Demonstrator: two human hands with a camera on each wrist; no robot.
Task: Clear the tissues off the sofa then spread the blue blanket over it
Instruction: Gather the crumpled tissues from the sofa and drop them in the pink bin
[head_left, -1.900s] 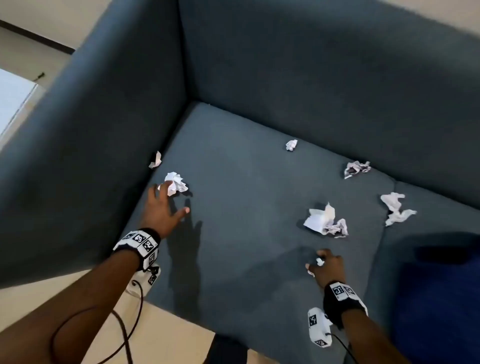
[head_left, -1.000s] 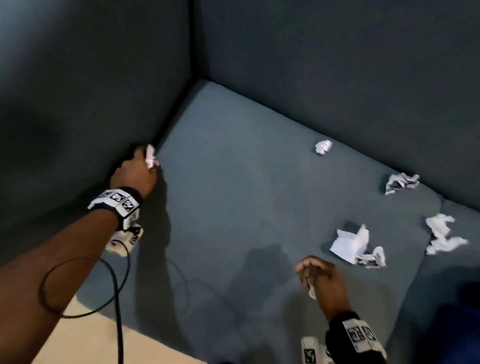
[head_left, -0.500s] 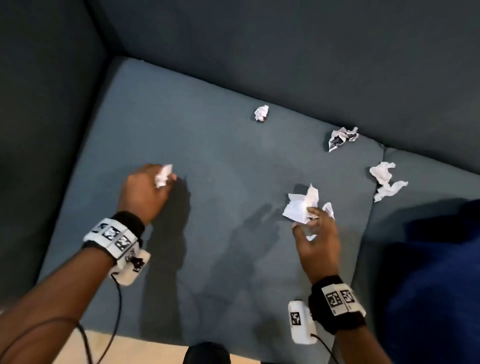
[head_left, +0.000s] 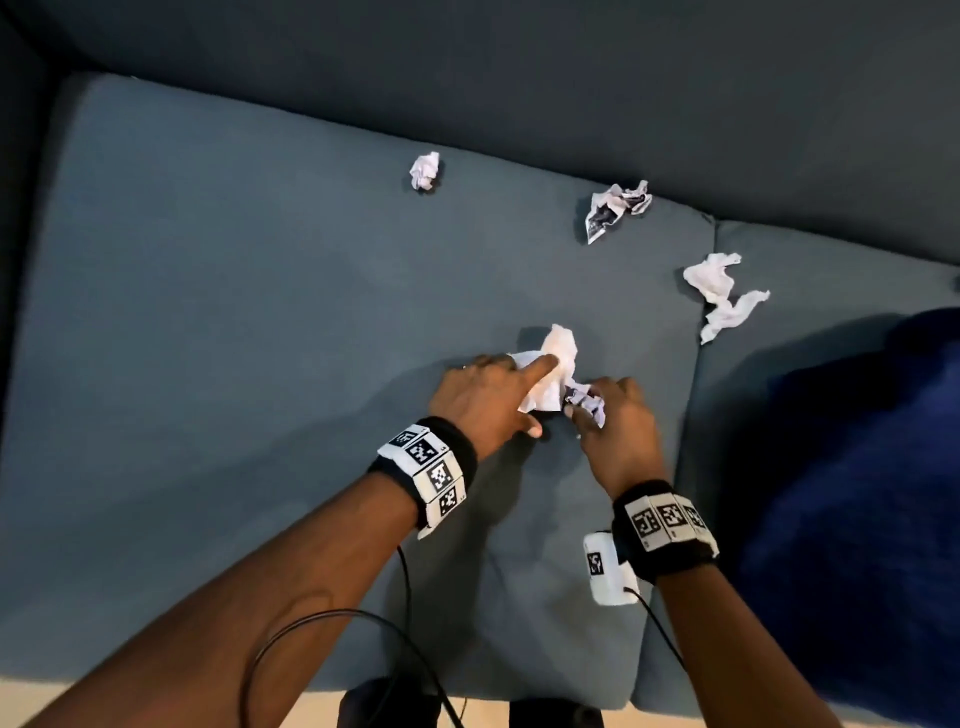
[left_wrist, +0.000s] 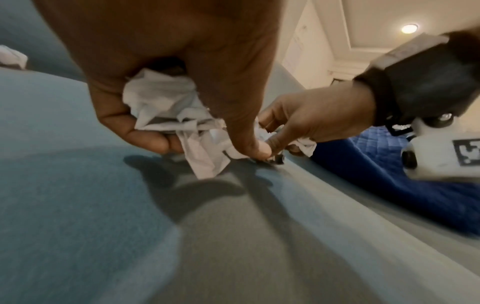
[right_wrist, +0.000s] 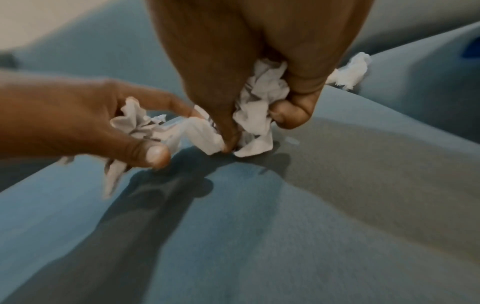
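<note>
Both hands meet at the middle of the grey-blue sofa seat (head_left: 234, 312). My left hand (head_left: 493, 395) grips crumpled white tissues (head_left: 556, 364), seen bunched in its palm (left_wrist: 161, 102) in the left wrist view. My right hand (head_left: 613, 421) holds another crumpled tissue wad (head_left: 589, 405), curled inside its fingers (right_wrist: 259, 102). Three loose tissues lie further back: a small ball (head_left: 425, 170), a printed wad (head_left: 615, 205) and a long twisted one (head_left: 722, 293) on the seam. The blue blanket (head_left: 857, 493) lies heaped on the right cushion.
The sofa backrest (head_left: 519, 78) runs along the top and the left armrest (head_left: 15, 156) closes the left side. A cable (head_left: 332, 623) trails from my left wrist over the seat's front edge, with pale floor (head_left: 156, 701) below.
My left hand picked tissues from the left corner and swung right to the seat's middle. My right hand reached forward and closed on the tissue pile there. The view shifted right.
</note>
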